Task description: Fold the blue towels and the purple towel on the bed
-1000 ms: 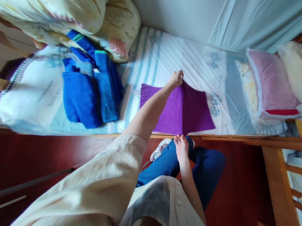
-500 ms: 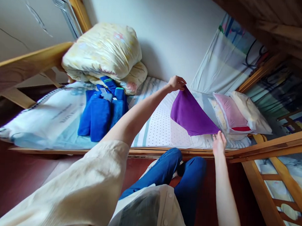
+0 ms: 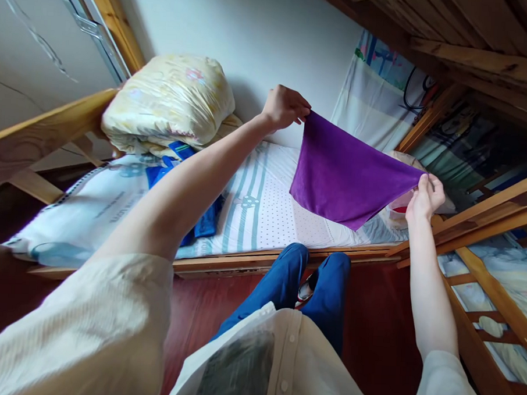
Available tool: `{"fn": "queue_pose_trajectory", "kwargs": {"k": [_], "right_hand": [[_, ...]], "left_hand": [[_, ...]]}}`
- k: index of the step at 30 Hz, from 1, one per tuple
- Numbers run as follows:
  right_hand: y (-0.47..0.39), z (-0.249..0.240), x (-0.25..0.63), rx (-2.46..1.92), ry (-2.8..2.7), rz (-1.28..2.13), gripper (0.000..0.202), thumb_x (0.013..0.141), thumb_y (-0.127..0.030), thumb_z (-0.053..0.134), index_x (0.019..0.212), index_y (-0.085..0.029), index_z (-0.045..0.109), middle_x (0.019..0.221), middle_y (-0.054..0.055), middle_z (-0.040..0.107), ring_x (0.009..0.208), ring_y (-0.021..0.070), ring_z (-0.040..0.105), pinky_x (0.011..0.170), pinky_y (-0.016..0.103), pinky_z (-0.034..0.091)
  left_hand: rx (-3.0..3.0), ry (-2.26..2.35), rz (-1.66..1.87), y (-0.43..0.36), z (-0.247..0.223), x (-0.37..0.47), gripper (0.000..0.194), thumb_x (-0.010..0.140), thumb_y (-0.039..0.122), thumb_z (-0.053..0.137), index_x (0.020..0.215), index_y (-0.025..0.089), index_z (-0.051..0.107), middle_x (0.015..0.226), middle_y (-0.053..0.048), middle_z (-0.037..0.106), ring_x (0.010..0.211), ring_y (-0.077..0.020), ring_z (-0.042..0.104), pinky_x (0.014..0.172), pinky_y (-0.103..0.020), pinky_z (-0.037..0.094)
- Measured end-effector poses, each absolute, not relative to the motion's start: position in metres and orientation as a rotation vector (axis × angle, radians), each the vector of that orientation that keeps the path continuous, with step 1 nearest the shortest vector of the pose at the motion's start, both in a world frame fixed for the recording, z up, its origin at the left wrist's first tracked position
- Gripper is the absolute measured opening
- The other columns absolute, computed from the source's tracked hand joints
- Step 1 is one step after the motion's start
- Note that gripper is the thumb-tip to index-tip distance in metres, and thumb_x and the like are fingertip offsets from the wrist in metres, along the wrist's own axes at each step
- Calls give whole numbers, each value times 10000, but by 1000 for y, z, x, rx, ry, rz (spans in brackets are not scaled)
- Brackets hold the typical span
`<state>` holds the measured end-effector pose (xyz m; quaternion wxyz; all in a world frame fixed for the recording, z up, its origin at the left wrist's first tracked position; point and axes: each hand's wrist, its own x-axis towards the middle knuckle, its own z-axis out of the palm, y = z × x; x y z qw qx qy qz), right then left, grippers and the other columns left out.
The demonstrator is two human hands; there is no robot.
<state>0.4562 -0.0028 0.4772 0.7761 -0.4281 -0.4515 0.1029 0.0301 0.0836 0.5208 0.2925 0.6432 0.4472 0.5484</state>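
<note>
A purple cloth (image 3: 343,172), towel-like and thin, hangs stretched between my two hands above the bed. My left hand (image 3: 285,108) pinches its upper left corner. At the right, my right hand (image 3: 425,197) is closed on the opposite corner, lower and nearer the bed's right end. Below the cloth lies the mattress sheet (image 3: 267,203), white with stripes and dots. Blue folded cloths (image 3: 208,219) rest on the bed to the left, largely hidden behind my left forearm.
A bulky yellow quilt (image 3: 171,100) is heaped at the back left. A wooden rail (image 3: 53,115) borders the left end. Pillows (image 3: 398,212) at the right are partly covered by the cloth. An upper bunk (image 3: 479,50) overhangs the right side, and a curtain (image 3: 368,103) hangs behind.
Both hands have risen with the purple cloth, the right one also shifting right. The cloth is spread wider and higher above the bed. My left forearm now covers more of the blue cloths.
</note>
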Motion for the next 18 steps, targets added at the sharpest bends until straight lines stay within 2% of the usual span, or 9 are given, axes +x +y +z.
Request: {"fn": "queue_pose_trajectory", "kwargs": {"k": [6, 8, 12, 18], "right_hand": [[-17, 491, 447, -955, -951, 278, 56, 888, -153, 755, 938, -155, 730, 982, 62, 767, 898, 132, 726, 926, 325, 584], [-27, 496, 440, -979, -925, 313, 80, 881, -74, 721, 909, -144, 748, 965, 77, 782, 846, 113, 718, 875, 283, 575], [-51, 500, 429, -1024, -917, 403, 168, 852, 11, 698, 844, -139, 775, 811, 61, 776, 669, 88, 645, 666, 223, 521], [-83, 485, 418, -1134, -899, 590, 231, 748, 77, 769, 759, -152, 789, 695, 48, 735, 595, 96, 610, 652, 267, 519]], "left_hand": [[1685, 1202, 1505, 67, 517, 24, 67, 845, 167, 770, 910, 181, 764, 790, 6, 783, 763, -133, 686, 955, -427, 643], [1657, 1200, 1517, 59, 515, 21, 49, 846, 168, 774, 894, 167, 780, 771, -8, 777, 741, -132, 677, 932, -412, 640], [1634, 1185, 1540, 38, 507, 11, 65, 821, 172, 794, 884, 172, 812, 773, -17, 778, 750, -133, 681, 902, -367, 630], [1601, 1164, 1496, 5, 476, -20, 222, 759, 192, 829, 975, 142, 821, 882, -34, 795, 844, -148, 737, 896, -321, 613]]}}
